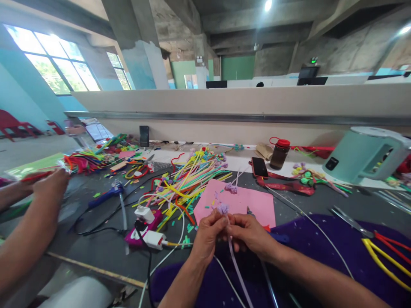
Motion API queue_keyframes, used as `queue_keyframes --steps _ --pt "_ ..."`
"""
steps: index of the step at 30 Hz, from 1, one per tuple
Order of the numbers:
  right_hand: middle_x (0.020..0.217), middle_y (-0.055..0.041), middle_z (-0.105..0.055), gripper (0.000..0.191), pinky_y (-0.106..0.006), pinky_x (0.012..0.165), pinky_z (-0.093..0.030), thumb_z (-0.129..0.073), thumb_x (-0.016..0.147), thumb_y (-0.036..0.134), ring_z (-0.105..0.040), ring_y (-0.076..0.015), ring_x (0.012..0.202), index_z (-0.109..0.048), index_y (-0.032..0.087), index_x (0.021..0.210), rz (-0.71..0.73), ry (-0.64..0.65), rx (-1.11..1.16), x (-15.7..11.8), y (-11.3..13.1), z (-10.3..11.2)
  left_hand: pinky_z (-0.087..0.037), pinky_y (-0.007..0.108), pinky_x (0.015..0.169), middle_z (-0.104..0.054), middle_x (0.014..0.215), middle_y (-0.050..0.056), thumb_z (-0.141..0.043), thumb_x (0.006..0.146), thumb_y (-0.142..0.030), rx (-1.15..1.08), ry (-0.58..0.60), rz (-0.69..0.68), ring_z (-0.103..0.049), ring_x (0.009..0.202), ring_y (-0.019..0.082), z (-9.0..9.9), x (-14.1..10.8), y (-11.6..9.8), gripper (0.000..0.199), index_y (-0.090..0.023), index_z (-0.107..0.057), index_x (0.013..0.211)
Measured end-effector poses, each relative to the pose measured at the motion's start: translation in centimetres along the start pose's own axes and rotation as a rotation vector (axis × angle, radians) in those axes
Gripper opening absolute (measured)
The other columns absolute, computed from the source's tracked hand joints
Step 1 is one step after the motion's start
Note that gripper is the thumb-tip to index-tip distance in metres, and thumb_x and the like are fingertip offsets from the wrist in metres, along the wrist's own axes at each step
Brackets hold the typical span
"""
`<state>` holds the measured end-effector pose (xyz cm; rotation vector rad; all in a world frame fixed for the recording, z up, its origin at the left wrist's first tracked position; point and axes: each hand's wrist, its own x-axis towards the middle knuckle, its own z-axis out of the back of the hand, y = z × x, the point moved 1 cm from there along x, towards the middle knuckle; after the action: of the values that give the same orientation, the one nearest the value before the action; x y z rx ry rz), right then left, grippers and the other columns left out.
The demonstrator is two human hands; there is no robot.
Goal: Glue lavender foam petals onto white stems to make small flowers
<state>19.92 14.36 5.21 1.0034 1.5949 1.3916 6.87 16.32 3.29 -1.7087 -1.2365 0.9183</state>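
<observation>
A lilac pipe-cleaner flower (223,208) is pinched between the fingertips of my two hands, its bloom pointing away from me. Its long pale stem (236,267) hangs down towards me. My left hand (208,233) closes on the flower's base from the left. From the right, my right hand (250,233) grips the top of the stem. Just beyond my fingers lies a pink sheet (257,205), with another lilac flower (231,187) on it. A tool with a blue handle (280,238) is partly hidden behind my right hand.
Left of my hands are a pile of coloured pipe cleaners (192,175), a purple power strip (156,224) and a blue glue gun (105,196). A co-worker's hands (51,188) are at far left. Rightward are a phone (259,167), bottle (280,154), kettle (362,156) and scissors (356,224).
</observation>
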Motion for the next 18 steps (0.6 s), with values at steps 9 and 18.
queue_keyframes --steps 9,18 --pt "0.048 0.0061 -0.051 0.026 -0.016 0.037 -0.030 -0.055 0.079 0.038 -0.045 -0.0055 0.038 -0.056 0.015 0.068 0.113 -0.093 -0.100 -0.4 0.9 0.8 -0.032 0.018 0.041 -0.056 0.060 0.000 -0.062 0.070 -0.039 0.060 0.059 -0.012 -0.047 0.046 0.007 0.2 0.2 -0.3 0.026 -0.013 -0.064 0.074" --pt "0.051 0.0046 -0.053 0.021 -0.015 0.038 -0.034 -0.054 0.079 0.032 -0.047 -0.0060 0.039 -0.056 0.015 0.066 0.154 -0.188 -0.239 0.0 1.0 1.3 -0.024 0.017 0.037 -0.044 0.045 -0.005 -0.061 0.070 -0.034 0.113 -0.021 -0.046 -0.035 0.038 0.005 0.3 0.1 -0.4 0.029 -0.016 -0.046 0.053"
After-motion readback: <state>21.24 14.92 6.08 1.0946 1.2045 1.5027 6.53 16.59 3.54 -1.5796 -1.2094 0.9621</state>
